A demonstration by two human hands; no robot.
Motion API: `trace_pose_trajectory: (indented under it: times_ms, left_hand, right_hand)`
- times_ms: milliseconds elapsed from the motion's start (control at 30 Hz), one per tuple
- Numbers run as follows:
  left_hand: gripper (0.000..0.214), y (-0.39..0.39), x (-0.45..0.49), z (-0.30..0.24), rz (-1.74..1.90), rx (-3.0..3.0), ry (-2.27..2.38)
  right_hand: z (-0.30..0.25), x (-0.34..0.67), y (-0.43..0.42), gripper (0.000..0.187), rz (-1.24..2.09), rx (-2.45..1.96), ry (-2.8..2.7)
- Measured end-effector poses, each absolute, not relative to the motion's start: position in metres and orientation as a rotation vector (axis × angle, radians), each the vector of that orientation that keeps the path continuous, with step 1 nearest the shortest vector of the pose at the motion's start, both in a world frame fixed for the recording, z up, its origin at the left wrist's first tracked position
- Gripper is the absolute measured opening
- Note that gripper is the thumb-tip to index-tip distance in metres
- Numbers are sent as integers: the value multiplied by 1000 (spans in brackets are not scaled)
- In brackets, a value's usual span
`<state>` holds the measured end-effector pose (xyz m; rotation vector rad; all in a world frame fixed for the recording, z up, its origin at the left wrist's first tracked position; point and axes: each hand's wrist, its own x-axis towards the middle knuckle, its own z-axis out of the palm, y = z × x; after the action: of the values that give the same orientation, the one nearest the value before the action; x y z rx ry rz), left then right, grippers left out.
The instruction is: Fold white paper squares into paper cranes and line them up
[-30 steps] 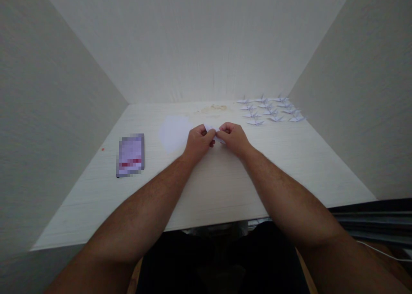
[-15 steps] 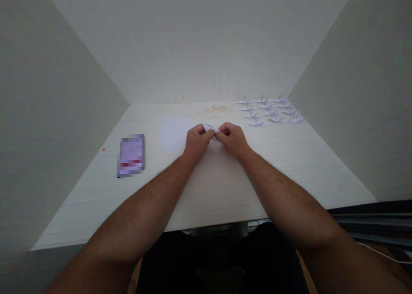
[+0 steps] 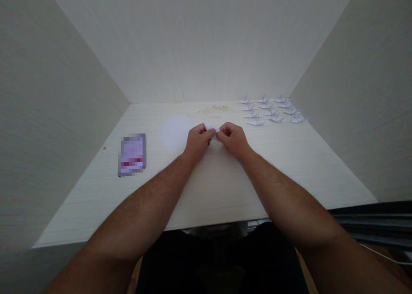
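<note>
Between my two hands is a small piece of folded white paper (image 3: 210, 127), held just above the middle of the table. My left hand (image 3: 198, 140) pinches its left side, thumb on top. On its right side, the thumb and fingers of my right hand (image 3: 234, 140) are closed, with the thumb tips almost meeting. Much of the folded paper is hidden behind the fingers. Loose white paper sheets (image 3: 175, 133) lie flat just left of my left hand.
Several folded paper cranes (image 3: 270, 113) stand in rows at the back right of the white table (image 3: 289, 174). A blurred purple rectangular object (image 3: 132, 154) lies on the left. Walls rise at the back and both sides. A small red spot (image 3: 104, 148) marks the left edge.
Both thumbs have shifted slightly on the folded paper, and less of a dark gap shows at its upper edge. The whole view has moved a little; the hands stay in place.
</note>
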<state>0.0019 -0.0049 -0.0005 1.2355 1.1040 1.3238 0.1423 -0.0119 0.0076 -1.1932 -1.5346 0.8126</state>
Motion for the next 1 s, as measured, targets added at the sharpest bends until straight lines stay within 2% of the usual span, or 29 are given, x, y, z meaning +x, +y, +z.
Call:
trace_pose_trajectory:
  times_ms: [400, 1000]
  left_hand:
    - [18, -13, 5, 12, 1321, 1418, 1219]
    - [21, -4, 1, -1, 1384, 1279, 1242]
  right_hand:
    - [10, 145, -10, 19, 768, -1222, -1540]
    - [12, 148, -9, 12, 859, -1268, -1488]
